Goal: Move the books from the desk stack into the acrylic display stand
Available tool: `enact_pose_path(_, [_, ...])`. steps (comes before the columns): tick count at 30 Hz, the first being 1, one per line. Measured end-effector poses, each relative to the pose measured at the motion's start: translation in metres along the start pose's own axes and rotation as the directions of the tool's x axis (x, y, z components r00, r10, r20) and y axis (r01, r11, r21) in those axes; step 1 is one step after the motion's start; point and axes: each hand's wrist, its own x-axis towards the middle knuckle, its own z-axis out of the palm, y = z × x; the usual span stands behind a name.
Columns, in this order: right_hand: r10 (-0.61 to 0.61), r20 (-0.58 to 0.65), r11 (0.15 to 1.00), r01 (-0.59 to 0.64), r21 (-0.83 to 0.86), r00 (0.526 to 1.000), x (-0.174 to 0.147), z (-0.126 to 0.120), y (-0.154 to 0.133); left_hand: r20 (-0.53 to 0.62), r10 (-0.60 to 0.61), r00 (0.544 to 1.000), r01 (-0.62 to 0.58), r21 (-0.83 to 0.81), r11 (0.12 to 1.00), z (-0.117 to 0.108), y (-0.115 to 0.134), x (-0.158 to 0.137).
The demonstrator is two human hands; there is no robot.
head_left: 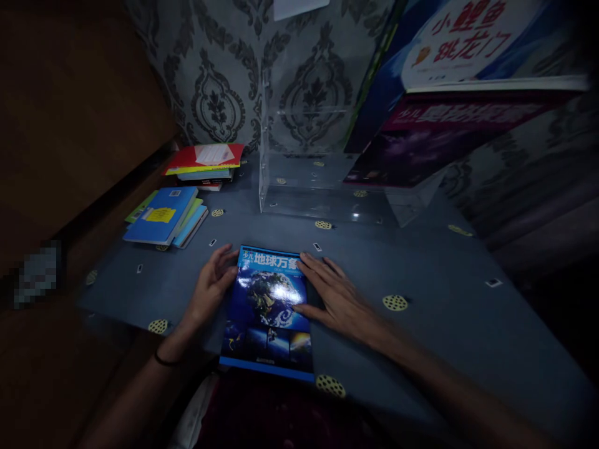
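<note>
A blue book [274,290] with a picture of the Earth on its glossy cover lies face up at the table's near edge. At its left edge is my left hand [213,284], fingers curled and thumb against the book's side. My right hand [334,296] rests over the right edge, its fingers stretched out and its thumb apart, the tips on the cover. A dark band circles my left wrist.
A clear acrylic rack [299,199] stands at the back, holding a purple-covered book [412,140] and a large blue picture book [458,43] on its right side. At the left lie a stack with a blue book [163,218] and another topped by a red book [206,159].
</note>
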Motion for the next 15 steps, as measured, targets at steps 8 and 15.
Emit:
enact_pose_path(8, [0.115, 0.050, 0.960, -0.124, 0.252, 0.992, 0.000, -0.008, -0.003, 0.160, -0.259, 0.952, 0.304, -0.432, 0.849, 0.031, 0.022, 0.005])
enact_pose_path(15, [0.261, -0.105, 0.777, -0.145, 0.612, 0.960, 0.002, -0.018, 0.000, 0.177, -0.172, 0.969, 0.237, -0.476, 0.847, 0.054, 0.050, 0.015])
